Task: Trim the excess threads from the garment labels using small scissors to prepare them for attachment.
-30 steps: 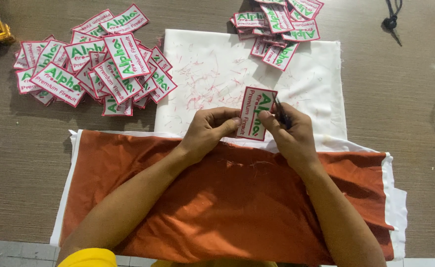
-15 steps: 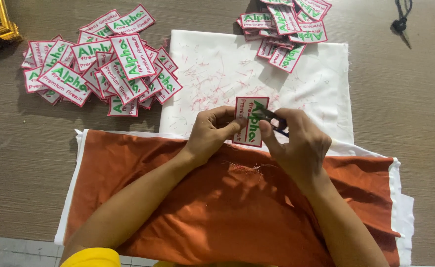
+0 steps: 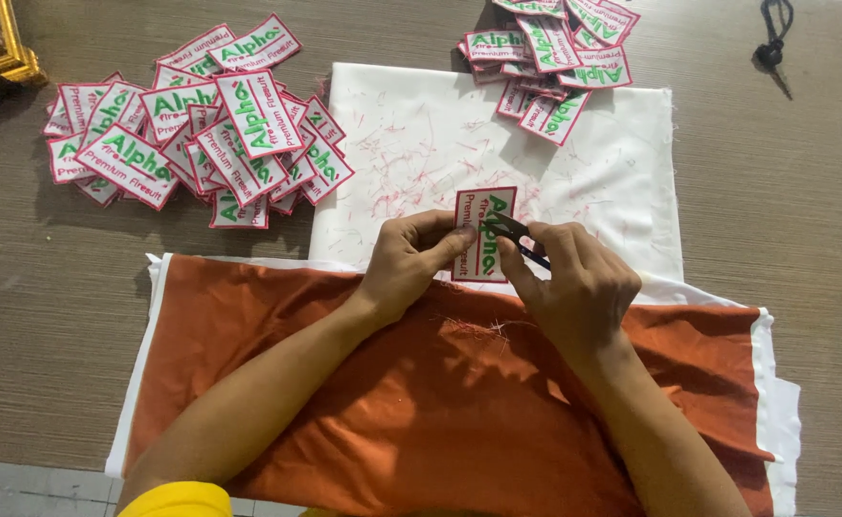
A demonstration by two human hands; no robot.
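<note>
While the left hand pinches a patch by its left edge, the right hand holds a small dark snipper against the patch's right side. The patch stands with its long axis running twelve to six, white with a red border and green lettering. Both grips are closed: the left on the patch, the right on the snipper. The tool's tip seems to touch the patch near its upper right, though the fingers hide the exact spot. From the right hand the patch lies at about ten o'clock; from the left hand, at two o'clock, touching. The left hand is the nearer.

Both hands hover over the seam where an orange cloth meets a white cloth strewn with red thread clippings. A loose heap of patches lies on the counter at ten o'clock, well apart. A smaller pile sits at one o'clock on the white cloth's far edge.
</note>
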